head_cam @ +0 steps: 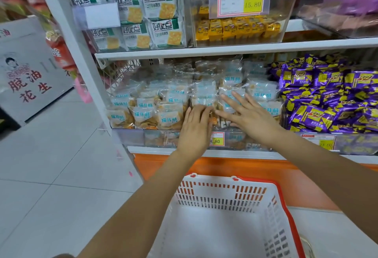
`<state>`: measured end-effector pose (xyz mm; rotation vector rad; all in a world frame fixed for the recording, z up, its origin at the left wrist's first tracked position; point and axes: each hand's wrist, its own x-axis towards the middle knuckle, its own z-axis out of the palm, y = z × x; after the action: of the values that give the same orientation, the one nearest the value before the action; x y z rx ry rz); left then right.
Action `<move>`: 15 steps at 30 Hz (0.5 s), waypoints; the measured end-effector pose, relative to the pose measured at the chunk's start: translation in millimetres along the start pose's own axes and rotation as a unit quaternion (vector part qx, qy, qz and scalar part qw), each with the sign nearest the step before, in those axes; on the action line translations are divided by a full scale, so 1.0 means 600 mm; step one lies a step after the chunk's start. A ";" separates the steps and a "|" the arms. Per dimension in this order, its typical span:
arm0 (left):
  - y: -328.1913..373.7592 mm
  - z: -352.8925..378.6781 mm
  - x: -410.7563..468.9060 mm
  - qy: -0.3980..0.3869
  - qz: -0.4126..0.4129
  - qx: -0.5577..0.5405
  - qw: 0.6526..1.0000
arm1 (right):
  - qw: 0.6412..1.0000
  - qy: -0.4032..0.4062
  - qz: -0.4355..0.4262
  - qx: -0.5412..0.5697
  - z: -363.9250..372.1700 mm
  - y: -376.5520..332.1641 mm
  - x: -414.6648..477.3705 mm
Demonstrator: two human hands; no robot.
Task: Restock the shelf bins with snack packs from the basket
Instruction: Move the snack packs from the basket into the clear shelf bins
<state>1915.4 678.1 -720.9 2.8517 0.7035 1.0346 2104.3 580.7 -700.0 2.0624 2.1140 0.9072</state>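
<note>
A clear bin (131, 134) on the lower shelf is heaped with clear snack packs (169, 114) bearing white and blue labels. My left hand (195, 128) rests over the bin's front edge, its fingers curled down onto the packs. My right hand (248, 116) lies flat on the heap just to the right, fingers spread, holding nothing. Whether the left fingers grip a pack is hidden by the hand. Below my arms stands the white basket (223, 193) with red rim; its visible inside holds no packs.
Purple and yellow packs (327, 102) fill the bin to the right. The upper shelf holds green and white cracker bags (161, 12) and a clear bin of yellow packs (237, 28). A grey carton (26, 69) stands on the tiled floor at left. An orange base runs beneath the shelf.
</note>
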 end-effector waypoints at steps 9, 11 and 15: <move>-0.002 0.020 -0.077 -0.061 -0.017 0.026 0.998 | 0.997 -0.001 -0.070 -0.022 0.004 -0.001 -0.020; -0.003 0.017 -0.076 -0.068 -0.016 0.025 0.997 | 0.998 0.006 -0.059 -0.019 0.010 -0.017 -0.030; 0.001 0.010 -0.086 -0.071 -0.019 0.033 0.997 | 0.999 -0.017 -0.043 0.010 0.004 -0.027 -0.034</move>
<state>1884.7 656.4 -756.6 2.9184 0.7895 0.8085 2092.8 563.7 -716.3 1.9652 2.1838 0.8364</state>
